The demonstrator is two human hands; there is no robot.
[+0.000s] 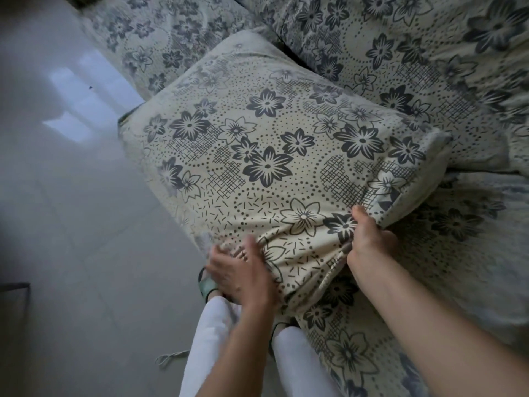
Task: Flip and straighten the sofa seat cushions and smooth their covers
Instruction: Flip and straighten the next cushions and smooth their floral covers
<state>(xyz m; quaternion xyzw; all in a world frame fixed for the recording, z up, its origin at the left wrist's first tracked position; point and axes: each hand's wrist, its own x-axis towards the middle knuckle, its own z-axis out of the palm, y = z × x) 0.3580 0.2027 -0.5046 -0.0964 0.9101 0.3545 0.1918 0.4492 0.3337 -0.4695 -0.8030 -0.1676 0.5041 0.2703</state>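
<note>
A: Grips first. Right hand (369,242)?

B: Right grip was pinching a bunched fold of the cover at the near edge of the cushion (272,156), thumb on top, fingers tucked under the fabric.

A: Left hand (243,270)?

B: Blurred. Fingers were curled into the gathered cover at the cushion's near-left corner, thumb up against the fabric. Looked like it was gripping cloth, hard to be sure with the blur.

A: Cushion position?

B: It sat tilted and skewed on the sofa (472,253), its left part hanging out over the floor (71,224), far corner toward the backrest. Cover was wrinkled between the two hands, flatter further out.

A: Pattern?

B: Cream with dark flowers, dots and hatching. Same print on the sofa seat and back cushions (400,38).

A: Anything else?

B: White trouser legs (206,339) below the hands, a greenish sandal (207,286) just beside the left hand. Glossy pale floor with window glare at the left.
</note>
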